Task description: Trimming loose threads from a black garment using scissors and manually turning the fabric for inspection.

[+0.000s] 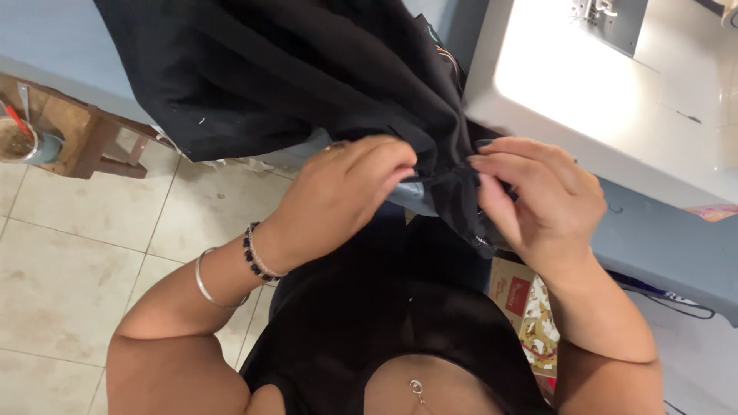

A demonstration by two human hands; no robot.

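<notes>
Just off the front edge of the blue sewing table, your fingertips on the left hand are pinched down on a bunched bit of the black fabric, and the right hand is doing the same from the other side, fingers curled in and gripping that same gathered spot, so both hands are clamped on cloth, nothing loose. Looks to me like you're picking at or sorting out a seam or fold there; I honestly can't tell what's between the tips, it's too dark. The rest of the fabric hangs up and away over the table's left end, none of it is under the needle of the white sewing machine at the table's back right, so I'd guess the stitching part isn't in progress right now and the hand fiddling is what's in hand. How much is left, no idea from here. Going outward: beaded bracelet and a thin silver bangle on your left wrist. Package-wise, there's a flat cardboard box down on the floor below the table's front edge, by your right forearm, tan with a red rectangular label and a pale floral print. Far left, a cup sits on a wooden stool.
</notes>
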